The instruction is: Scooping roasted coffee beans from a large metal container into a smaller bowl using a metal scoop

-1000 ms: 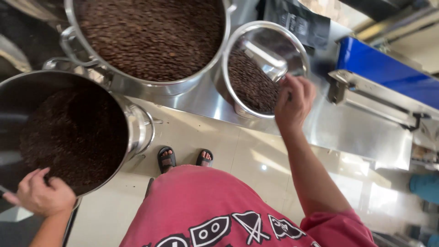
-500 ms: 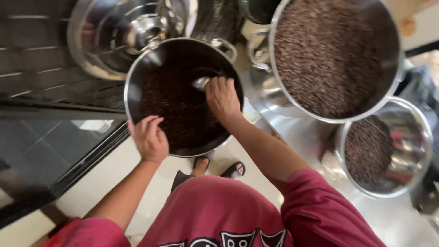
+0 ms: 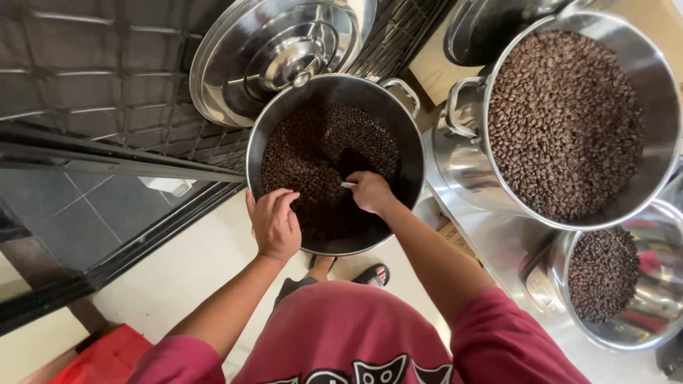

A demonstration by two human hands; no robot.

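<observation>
A large steel pot [image 3: 409, 153] partly filled with dark roasted coffee beans [image 3: 309, 156] stands on the floor in front of me. My left hand [image 3: 274, 224] grips the pot's near rim. My right hand [image 3: 370, 192] is down inside the pot, fingers closed on a metal scoop handle [image 3: 348, 185] whose bowl is buried in the beans.
A steel lid [image 3: 281, 53] leans behind the pot. At right, on a steel counter [image 3: 498, 245], stand a big pot of lighter beans [image 3: 565, 117] and a smaller steel bowl of beans [image 3: 605, 274]. Dark glass panels lie at left. A red object [image 3: 96, 359] sits bottom left.
My view swung from the counter to the floor pot. My right hand left the small bowl and went down into the floor pot; my left hand stays on that pot's rim.
</observation>
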